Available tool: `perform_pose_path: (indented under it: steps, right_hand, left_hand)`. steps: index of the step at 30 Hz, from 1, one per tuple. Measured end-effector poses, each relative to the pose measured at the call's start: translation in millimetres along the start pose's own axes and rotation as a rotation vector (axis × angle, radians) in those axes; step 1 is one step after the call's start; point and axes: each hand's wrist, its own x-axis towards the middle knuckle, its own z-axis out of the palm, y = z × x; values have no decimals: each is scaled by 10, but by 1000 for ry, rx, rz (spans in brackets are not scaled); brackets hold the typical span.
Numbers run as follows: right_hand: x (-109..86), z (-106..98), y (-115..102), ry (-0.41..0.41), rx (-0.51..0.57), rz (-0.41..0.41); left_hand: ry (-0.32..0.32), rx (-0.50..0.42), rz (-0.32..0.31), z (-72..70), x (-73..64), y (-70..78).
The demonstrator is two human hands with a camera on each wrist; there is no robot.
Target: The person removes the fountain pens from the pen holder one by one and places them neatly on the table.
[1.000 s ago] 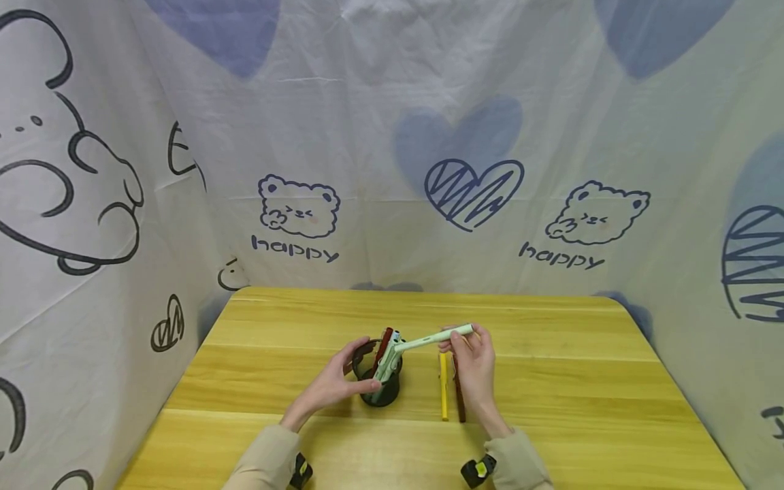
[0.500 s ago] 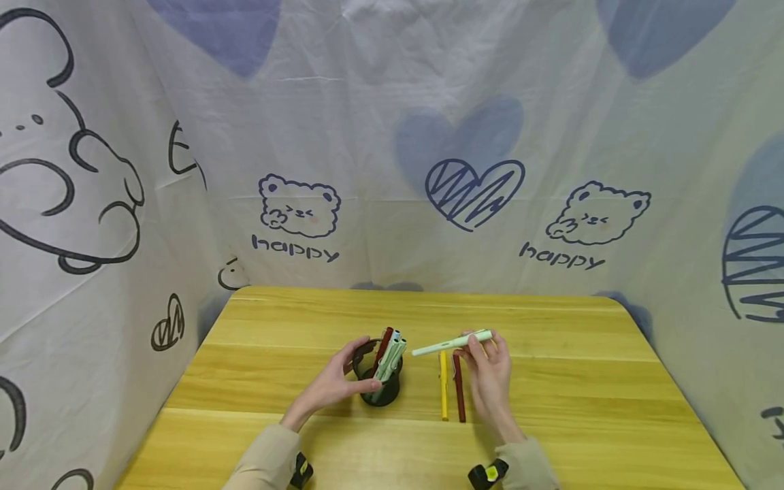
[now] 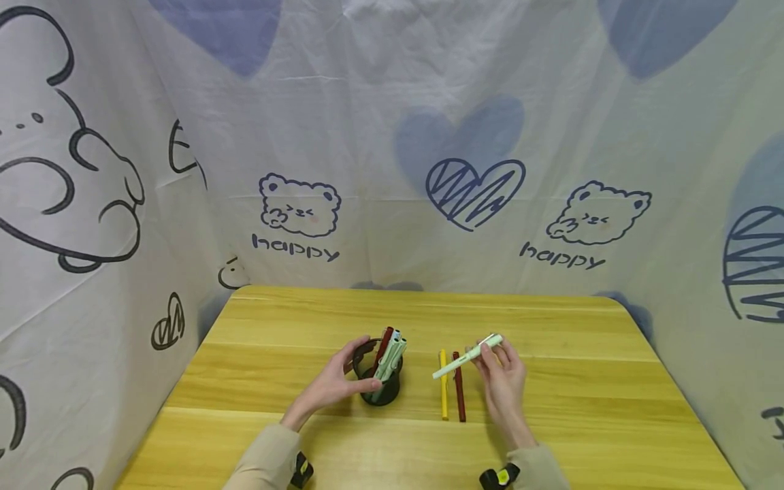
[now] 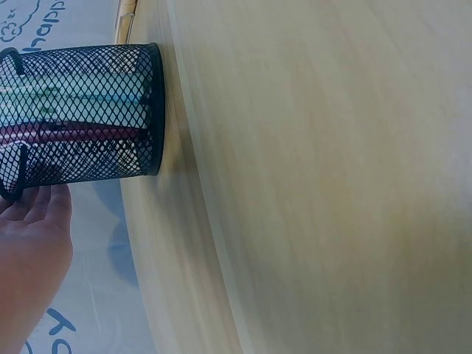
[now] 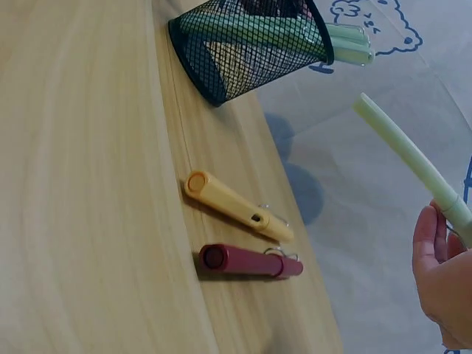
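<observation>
My left hand [image 3: 333, 382] holds a black mesh pen holder [image 3: 388, 395] that stands on the table, its thumb at the near side and its fingers at the far side of the rim. Several pale green pens [image 3: 390, 361] and a dark red pen [image 3: 384, 347] lean inside it. To the right, my right hand [image 3: 505, 381] pinches a pale green pen [image 3: 468, 356] above the tabletop, one end pointing down to the left. A yellow pen [image 5: 240, 208] and another dark red pen [image 5: 247, 262] lie side by side on the wood, between the pen holder and this hand.
The light wooden table [image 3: 582, 381] has rounded far corners. A white cloth [image 3: 380, 252] printed with hearts and bears hangs behind it and along both sides. Each wrist wears a small black camera [image 3: 499, 476].
My right hand has drawn the pale green pen away from the pen holder, to the right and slightly nearer, and the pen has tilted further down. The left hand stays put.
</observation>
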Motion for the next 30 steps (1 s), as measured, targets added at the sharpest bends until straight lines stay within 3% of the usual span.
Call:
perform_pose_path:
  steps: [9, 30]
  right_hand:
    - [6, -123, -17, 2, -112, 49]
    - [126, -365, -12, -30, -604, 108]
  left_hand:
    - [-1, -4, -9, 0, 4, -8]
    - [-2, -5, -3, 0, 1, -4]
